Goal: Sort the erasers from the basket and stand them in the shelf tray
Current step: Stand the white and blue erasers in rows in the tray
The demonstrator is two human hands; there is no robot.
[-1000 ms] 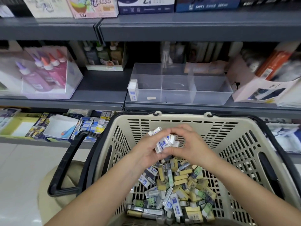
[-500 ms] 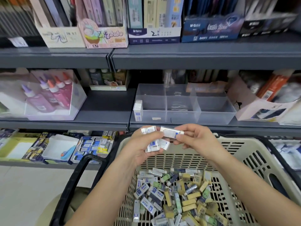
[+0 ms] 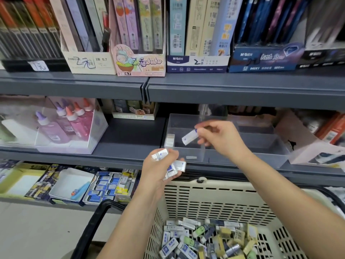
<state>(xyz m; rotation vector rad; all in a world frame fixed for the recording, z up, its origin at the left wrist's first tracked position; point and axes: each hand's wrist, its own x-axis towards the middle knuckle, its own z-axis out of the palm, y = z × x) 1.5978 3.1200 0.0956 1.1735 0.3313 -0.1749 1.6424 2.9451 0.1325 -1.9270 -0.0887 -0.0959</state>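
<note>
right hand (image 3: 220, 141) now at tray (image 3: 196, 153) — pinching eraser (image 3: 189, 137)

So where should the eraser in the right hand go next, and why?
Probably down into the left end of the clear tray, stood upright beside the standing erasers. The right hand pinches one white eraser near that end, and the left hand holds spare erasers waiting.

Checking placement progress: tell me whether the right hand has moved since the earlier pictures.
Yes. The right hand, pinching an eraser, went up and forward, from in front of the tray to over it.
</note>
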